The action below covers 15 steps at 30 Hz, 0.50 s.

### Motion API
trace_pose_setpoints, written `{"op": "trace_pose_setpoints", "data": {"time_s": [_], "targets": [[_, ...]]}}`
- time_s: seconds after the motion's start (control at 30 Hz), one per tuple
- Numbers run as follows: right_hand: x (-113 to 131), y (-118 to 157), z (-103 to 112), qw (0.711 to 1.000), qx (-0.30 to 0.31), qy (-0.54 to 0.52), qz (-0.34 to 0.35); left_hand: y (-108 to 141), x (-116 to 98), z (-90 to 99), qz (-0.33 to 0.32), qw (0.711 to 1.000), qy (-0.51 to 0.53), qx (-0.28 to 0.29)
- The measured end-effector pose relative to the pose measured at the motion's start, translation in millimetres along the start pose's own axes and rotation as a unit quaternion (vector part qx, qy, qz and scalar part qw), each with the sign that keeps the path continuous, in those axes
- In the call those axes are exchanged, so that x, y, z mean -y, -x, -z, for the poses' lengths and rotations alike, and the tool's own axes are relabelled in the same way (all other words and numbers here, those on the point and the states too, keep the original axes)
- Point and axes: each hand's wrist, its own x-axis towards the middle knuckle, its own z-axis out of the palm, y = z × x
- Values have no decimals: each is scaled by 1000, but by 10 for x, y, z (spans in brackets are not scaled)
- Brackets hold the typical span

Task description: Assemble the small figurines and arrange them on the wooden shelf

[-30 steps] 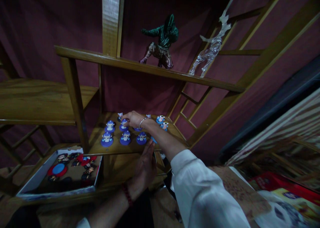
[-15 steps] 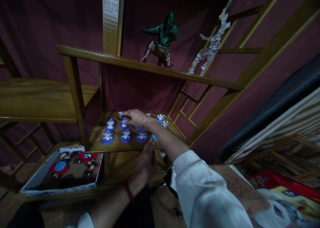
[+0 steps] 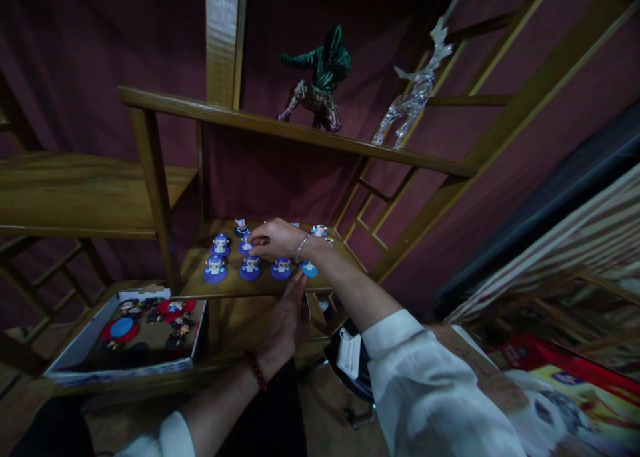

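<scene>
- Head view: the right hand [image 3: 279, 238] has drawn back slightly to the right over the last second, so the small black-and-white figurine [image 3: 241, 227] at the back now shows more fully.
- Its bent thumb and forefinger are at a purple-based figurine [image 3: 244, 247] in the second row from the front; I can't tell whether they're clamped on it.
- The left hand [image 3: 287, 320] has stayed low at the shelf's front edge, fingers together and stretched toward a blue-based figurine [image 3: 309, 269], which shows more clearly than before; whether they grip it, I can't tell.
- That purple-based figurine stands upright, long axis vertical, seemingly facing the front edge like its neighbours.
- They all stand on a brown wooden shelf [image 3: 193, 277] against a maroon wall [image 3: 270, 177].
- Above, a green-hooded figure [image 3: 325, 70] crouches beside a clear figure [image 3: 420, 97]; lower left sits an open box [image 3: 63, 357] of red-and-black figurines [image 3: 175, 308].
</scene>
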Motion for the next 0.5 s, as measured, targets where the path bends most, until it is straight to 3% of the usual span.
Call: {"op": "trace_pose_setpoints", "data": {"time_s": [0.3,0.5], "targets": [[137,-58,-123,993,87,78,15,-6,-8,14,0,999,-42,7],[157,-77,-159,991,90,97,9,6,26,7,-7,999,-51,8]]}}
